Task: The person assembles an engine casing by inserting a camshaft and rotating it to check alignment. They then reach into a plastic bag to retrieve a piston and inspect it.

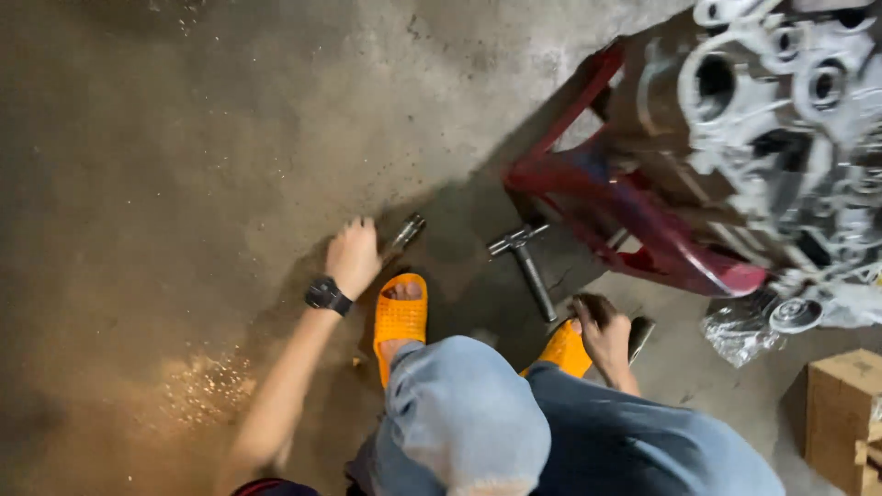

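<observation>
Two hands [353, 257] [604, 332] on cylindrical steel tools [405, 231] [529, 266]

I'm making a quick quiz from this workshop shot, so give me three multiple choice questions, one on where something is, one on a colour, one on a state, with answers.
1. Where does the T-handle wrench lie?
A. On the concrete floor between the hands
B. On the cardboard box
C. On the engine

2. What colour are the slippers?
A. Blue
B. Orange
C. Black

3. What is the left hand doing?
A. Resting on a knee
B. Lifting the box
C. Reaching down at a small metal socket on the floor

Answers: 1 A, it lies flat on the floor beside the red stand. 2 B, both slippers are bright orange. 3 C, its fingers are at the socket's end, while the right hand is low by the other foot.
</observation>
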